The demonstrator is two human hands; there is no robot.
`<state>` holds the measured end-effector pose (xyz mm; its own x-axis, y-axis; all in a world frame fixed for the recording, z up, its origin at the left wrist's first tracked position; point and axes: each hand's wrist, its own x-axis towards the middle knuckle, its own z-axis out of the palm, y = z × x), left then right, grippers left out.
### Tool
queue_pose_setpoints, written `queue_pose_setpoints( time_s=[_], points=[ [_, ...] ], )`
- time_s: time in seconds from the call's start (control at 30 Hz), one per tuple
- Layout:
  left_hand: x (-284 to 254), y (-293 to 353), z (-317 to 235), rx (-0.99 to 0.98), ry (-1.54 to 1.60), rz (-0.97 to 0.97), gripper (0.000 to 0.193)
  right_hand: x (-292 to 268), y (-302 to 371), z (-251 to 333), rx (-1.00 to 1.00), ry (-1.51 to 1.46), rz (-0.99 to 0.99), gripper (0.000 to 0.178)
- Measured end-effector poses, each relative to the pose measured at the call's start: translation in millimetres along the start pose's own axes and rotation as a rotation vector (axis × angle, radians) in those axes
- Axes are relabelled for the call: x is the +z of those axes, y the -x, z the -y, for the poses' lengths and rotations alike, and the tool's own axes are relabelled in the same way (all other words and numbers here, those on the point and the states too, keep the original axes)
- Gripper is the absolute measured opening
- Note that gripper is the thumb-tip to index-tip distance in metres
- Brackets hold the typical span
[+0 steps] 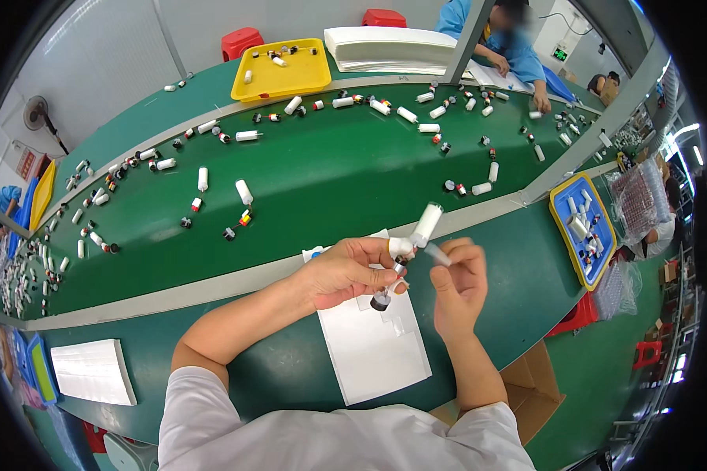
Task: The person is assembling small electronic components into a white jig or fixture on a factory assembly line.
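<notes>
My left hand [342, 275] is closed round a white cylinder with a clear end [426, 224] and a small dark-tipped part [380, 301]; the fingers partly cover how they join. A white cover [401, 246] sits on one of its fingertips. Just to the right, my right hand [462, 286] pinches a small translucent strip [438, 253] close to the cylinder. Beneath both hands a white sheet [377, 365] lies on the green table [267, 369], with clear pieces [401, 323] on it.
Beyond the table runs a green conveyor belt [306, 180] scattered with several similar white cylinders. A yellow tray [283, 90] and a white stack [389, 51] stand across it. At right is a blue-lined yellow tray [585, 243]; at left, white sheets [94, 373]. A person [518, 55] works opposite.
</notes>
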<state>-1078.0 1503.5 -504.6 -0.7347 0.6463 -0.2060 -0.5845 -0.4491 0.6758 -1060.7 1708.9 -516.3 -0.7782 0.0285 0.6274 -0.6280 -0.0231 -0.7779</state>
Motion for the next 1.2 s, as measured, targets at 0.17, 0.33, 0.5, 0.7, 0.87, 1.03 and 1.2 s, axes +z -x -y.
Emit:
queue_pose_setpoints(
  time_s=[0.17,0.33,0.5,0.7,0.87,1.03,1.2],
  points=[
    [9.1,-0.4,-3.9,0.057,-0.069,-0.022,0.043,3.7,-2.3,6.8,0.661,-0.758,0.062,0.017],
    [15.6,-4.2,-4.9,0.048,-0.091,-0.059,0.04,3.3,-8.6,5.7,0.57,-0.647,-0.004,0.015],
    [14.1,-10.1,-1.0,-0.012,0.107,-0.02,0.04,-7.6,-7.1,2.4,0.754,-0.732,0.142,0.013],
    [29.2,-11.2,1.5,0.054,-0.111,-0.078,0.035,-13.5,0.1,-2.5,0.858,-0.659,0.174,0.014],
    [23.2,-19.8,12.5,0.402,-0.596,-0.038,0.03,-15.9,-1.4,-9.5,0.772,-0.564,0.152,0.013],
    [29.1,-25.4,13.6,0.458,-0.66,-0.027,0.028,-26.8,-4.2,-20.1,0.816,-0.558,0.18,0.016],
    [23.5,-32.3,3.6,0.444,-0.724,0.028,0.02,-28.5,-7.1,-35.5,0.87,-0.423,0.206,0.021]
  ],
)
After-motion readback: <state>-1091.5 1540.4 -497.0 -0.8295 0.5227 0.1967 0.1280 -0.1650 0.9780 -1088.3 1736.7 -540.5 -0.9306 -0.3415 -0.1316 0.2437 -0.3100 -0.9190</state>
